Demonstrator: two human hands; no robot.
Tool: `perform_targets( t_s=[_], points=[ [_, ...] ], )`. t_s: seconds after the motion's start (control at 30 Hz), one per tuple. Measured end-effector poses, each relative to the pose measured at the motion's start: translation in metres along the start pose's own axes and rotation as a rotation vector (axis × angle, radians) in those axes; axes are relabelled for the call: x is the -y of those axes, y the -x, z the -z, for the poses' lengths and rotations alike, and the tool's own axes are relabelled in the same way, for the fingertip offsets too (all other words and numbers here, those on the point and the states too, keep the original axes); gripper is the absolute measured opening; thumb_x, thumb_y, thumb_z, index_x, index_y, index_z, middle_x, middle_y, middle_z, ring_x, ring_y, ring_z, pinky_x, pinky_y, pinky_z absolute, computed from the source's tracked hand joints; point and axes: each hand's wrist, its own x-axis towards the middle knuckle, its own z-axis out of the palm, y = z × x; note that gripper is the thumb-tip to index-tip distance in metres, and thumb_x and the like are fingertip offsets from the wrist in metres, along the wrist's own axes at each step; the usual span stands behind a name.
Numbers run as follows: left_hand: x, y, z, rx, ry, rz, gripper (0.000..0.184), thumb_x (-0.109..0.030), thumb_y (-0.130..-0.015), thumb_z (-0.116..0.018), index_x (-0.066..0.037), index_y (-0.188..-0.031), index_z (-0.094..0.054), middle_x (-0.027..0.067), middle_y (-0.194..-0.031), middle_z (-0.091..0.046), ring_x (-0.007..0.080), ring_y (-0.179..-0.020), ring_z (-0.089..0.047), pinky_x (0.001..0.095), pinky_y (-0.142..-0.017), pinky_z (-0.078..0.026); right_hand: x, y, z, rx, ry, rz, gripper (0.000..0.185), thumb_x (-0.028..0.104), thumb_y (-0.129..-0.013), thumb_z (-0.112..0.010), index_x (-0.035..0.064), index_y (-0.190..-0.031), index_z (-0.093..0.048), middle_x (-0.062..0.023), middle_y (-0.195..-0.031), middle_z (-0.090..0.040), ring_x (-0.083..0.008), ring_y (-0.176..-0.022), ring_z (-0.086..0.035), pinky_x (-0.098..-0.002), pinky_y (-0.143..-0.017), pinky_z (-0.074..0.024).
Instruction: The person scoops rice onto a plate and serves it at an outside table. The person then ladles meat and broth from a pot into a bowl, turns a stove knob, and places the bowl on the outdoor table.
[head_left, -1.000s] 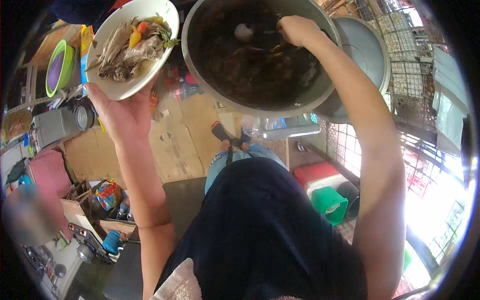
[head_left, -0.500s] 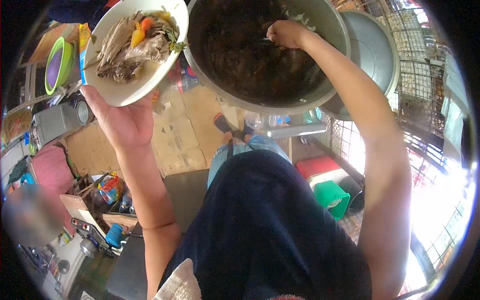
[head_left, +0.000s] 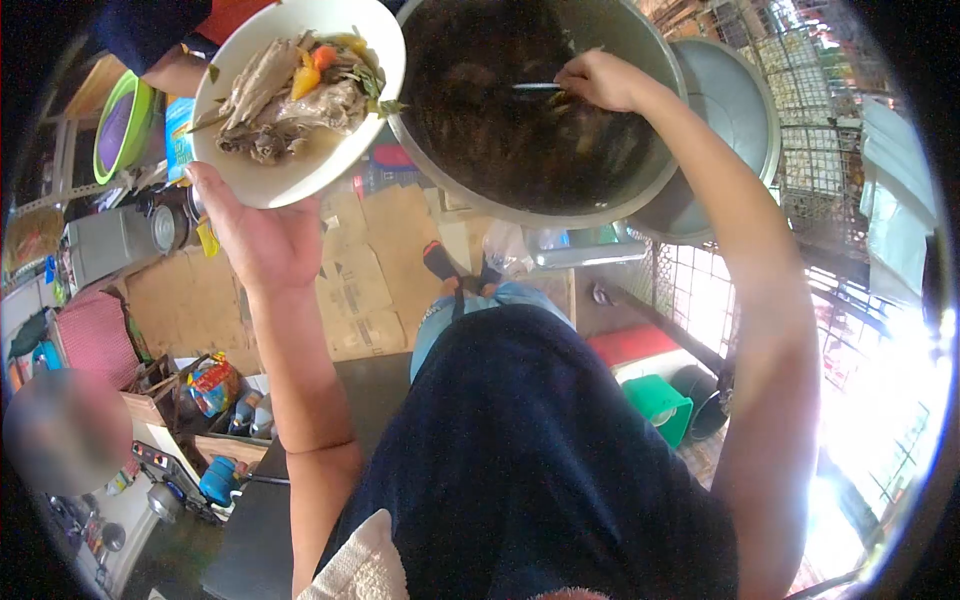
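A white plate with pieces of meat, an orange-red piece and green leaves tilts at the upper left. Under its lower rim, my left hand supports it, thumb at the edge. To the right is a large metal pot with dark contents. Over the pot, my right hand is closed round the end of a thin metal utensil. The utensil's far end is hard to make out against the dark contents.
A large round lid lies right of the pot, beside wire mesh. Another person's arm is behind the plate. A green basin stands at left. Below right is a green container.
The plate and my left hand have shifted right. My right hand has moved about over the pot, and the utensil shows more clearly. Another person's arm has appeared behind the plate.
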Motion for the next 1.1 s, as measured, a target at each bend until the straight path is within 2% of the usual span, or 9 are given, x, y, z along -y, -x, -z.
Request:
perform_targets(
  t_s=[0.1,0.2,0.23,0.4,0.6,0.7,0.8,0.9,1.1],
  points=[
    [0.002,0.002,-0.003,-0.057,0.007,-0.003,0.063,-0.054,-0.099,-0.03,-0.014,-0.147,-0.024,0.0093,-0.148,-0.032,0.0288,-0.134,-0.035,0.0452,-0.109,-0.034,0.001,0.015,0.029,0.052,-0.13,-0.071,0.026,0.022,-0.089,-0.055,0.0068,-0.105,-0.068,-0.0107,-0.075,-0.066,-0.0201,-0.069,-0.064,-0.0347,-0.068,-0.0497],
    [0.012,-0.001,0.003,-0.019,0.039,-0.018,0.063,-0.053,-0.098,-0.033,-0.011,-0.145,-0.028,0.009,-0.146,-0.038,0.0299,-0.131,-0.041,0.0445,-0.102,-0.043,0.015,0.046,0.07,-0.018,-0.114,-0.083,0.027,0.023,-0.09,-0.054,0.006,-0.106,-0.067,-0.0072,-0.067,-0.063,-0.0144,-0.06,-0.059,-0.0328,-0.062,-0.048],
    [0.017,-0.002,0.002,-0.002,0.048,-0.017,0.064,-0.054,-0.098,-0.032,-0.012,-0.146,-0.027,0.0089,-0.147,-0.036,0.0294,-0.132,-0.04,0.0469,-0.103,-0.042,0.027,0.061,0.089,-0.013,-0.087,-0.123,0.027,0.02,-0.092,-0.055,-0.0007,-0.106,-0.064,-0.0039,-0.068,-0.058,-0.0099,-0.058,-0.053,-0.0286,-0.057,-0.0446],
    [0.04,-0.008,-0.011,0.077,0.085,0.147,0.064,-0.056,-0.098,-0.03,-0.015,-0.146,-0.024,0.011,-0.147,-0.035,0.0299,-0.132,-0.04,0.0509,-0.104,-0.04,0.058,0.116,0.16,-0.151,0.039,0.036,0.027,0.021,-0.092,-0.054,0.0018,-0.106,-0.067,-0.0023,-0.062,-0.057,-0.01,-0.056,-0.053,-0.0269,-0.054,-0.0422],
    [0.08,-0.013,-0.048,0.169,0.109,0.238,0.063,-0.055,-0.099,-0.021,-0.012,-0.144,-0.025,0.013,-0.141,-0.042,0.0295,-0.126,-0.048,0.0467,-0.098,-0.047,0.104,0.16,0.198,-0.214,0.092,0.004,0.024,0.018,-0.092,-0.054,0.0029,-0.106,-0.068,0.0025,-0.066,-0.052,-0.0045,-0.058,-0.045,-0.022,-0.051,-0.0371],
    [0.091,-0.013,-0.065,0.249,0.151,0.272,0.066,-0.057,-0.098,-0.018,-0.011,-0.144,-0.025,0.0146,-0.14,-0.041,0.0299,-0.124,-0.05,0.0463,-0.097,-0.049,0.122,0.168,0.19,-0.261,0.109,-0.051,0.025,0.018,-0.092,-0.056,0.0022,-0.107,-0.067,-0.0028,-0.073,-0.06,-0.0099,-0.064,-0.054,-0.025,-0.058,-0.0428],
    [0.085,-0.006,-0.077,0.254,0.177,0.292,0.068,-0.058,-0.097,-0.017,-0.009,-0.144,-0.024,0.0155,-0.141,-0.04,0.0303,-0.123,-0.05,0.0474,-0.098,-0.049,0.125,0.169,0.163,-0.514,0.27,0.212,0.024,0.019,-0.088,-0.057,0.0041,-0.104,-0.068,-0.0117,-0.074,-0.067,-0.0226,-0.068,-0.064,-0.0339,-0.066,-0.0491],
    [0.078,-0.004,-0.08,0.279,0.181,0.278,0.063,-0.052,-0.099,-0.014,-0.008,-0.143,-0.023,0.0163,-0.139,-0.041,0.0318,-0.122,-0.05,0.0489,-0.099,-0.048,0.14,0.181,0.155,-0.643,0.372,0.089,0.026,0.019,-0.091,-0.058,0.002,-0.109,-0.065,-0.0133,-0.095,-0.068,-0.0252,-0.085,-0.064,-0.0336,-0.077,-0.0477],
    [0.095,-0.014,-0.073,0.235,0.16,0.221,0.066,-0.058,-0.097,-0.023,-0.012,-0.145,-0.024,0.0117,-0.141,-0.041,0.0279,-0.124,-0.05,0.0451,-0.096,-0.049,0.095,0.185,0.164,-0.702,0.13,-0.046,0.025,0.023,-0.087,-0.058,0.0098,-0.107,-0.067,-0.0144,-0.095,-0.068,-0.0317,-0.087,-0.065,-0.0389,-0.077,-0.0497]
  ],
)
